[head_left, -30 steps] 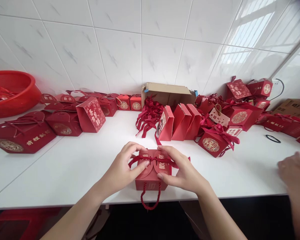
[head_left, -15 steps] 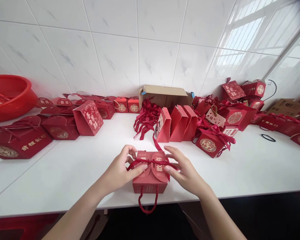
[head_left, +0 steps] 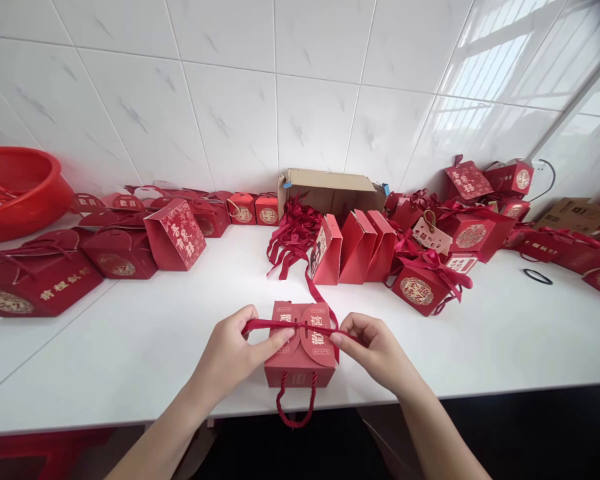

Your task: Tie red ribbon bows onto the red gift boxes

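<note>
A small red gift box [head_left: 300, 359] with gold characters stands at the table's front edge, its twisted rope handle [head_left: 297, 424] hanging over the edge. Across its lid runs a dark red ribbon [head_left: 312, 327], crossed or knotted at the middle; which of the two I cannot tell. My left hand [head_left: 247, 347] is closed on the ribbon's left part, with the thumb laid on the lid. On the other side, my right hand [head_left: 367, 343] pinches the right part between thumb and fingers. The ribbon is stretched nearly straight between both hands. Another ribbon length trails behind the box's right side.
Behind the box lies a heap of loose ribbons [head_left: 300, 230] before an open cardboard box [head_left: 330, 179]. Upright red boxes [head_left: 356, 248] stand to its right. More gift boxes line the left [head_left: 40, 277] and right [head_left: 420, 287]. A red basin [head_left: 23, 217] sits far left.
Both hands have closed on the ribbon, their fingers drawn in from a looser spread. The ribbon has gone from slack and curved to taut. The gift box has stayed in place.
</note>
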Motion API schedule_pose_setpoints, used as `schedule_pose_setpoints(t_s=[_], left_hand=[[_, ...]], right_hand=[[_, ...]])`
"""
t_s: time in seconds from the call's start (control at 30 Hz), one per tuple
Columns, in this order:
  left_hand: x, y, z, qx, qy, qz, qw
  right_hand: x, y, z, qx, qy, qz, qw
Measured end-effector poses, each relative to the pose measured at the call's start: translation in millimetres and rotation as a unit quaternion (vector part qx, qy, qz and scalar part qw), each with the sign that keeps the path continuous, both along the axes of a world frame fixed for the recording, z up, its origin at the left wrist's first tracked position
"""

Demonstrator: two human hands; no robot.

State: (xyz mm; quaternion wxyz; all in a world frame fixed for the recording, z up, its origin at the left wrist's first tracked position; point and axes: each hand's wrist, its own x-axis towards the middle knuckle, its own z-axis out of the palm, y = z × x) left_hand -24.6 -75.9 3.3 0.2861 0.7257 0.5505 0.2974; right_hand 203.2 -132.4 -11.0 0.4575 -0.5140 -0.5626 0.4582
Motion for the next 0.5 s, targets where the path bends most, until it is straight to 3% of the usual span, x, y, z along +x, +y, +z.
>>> schedule_pose_setpoints(t_s=[0.17,0.33,0.4,0.5], left_hand=[[-0.2,-3.8,-1.3,-0.001,0.003,0.024,1.0],[0.4,-1.8,-3.5,0.004,-0.003,-0.003,1.0],[0.0,-0.8,-2.6,0.048,-0.022,0.004,0.999],[1.4,-2.6,5.4,0.182,-0.042,0.008,0.982]], right_hand=[[10.0,0.7,1.5,-0.002,-0.028,-0.013,1.0],[11.0,5.4,6.8,-0.014,-0.028,0.023,0.999],[8.4,6.2,8.1,-0.023,-0.019,0.045,0.999],[4.9,6.1,12.2,-0.031,0.004,0.08,0.996]])
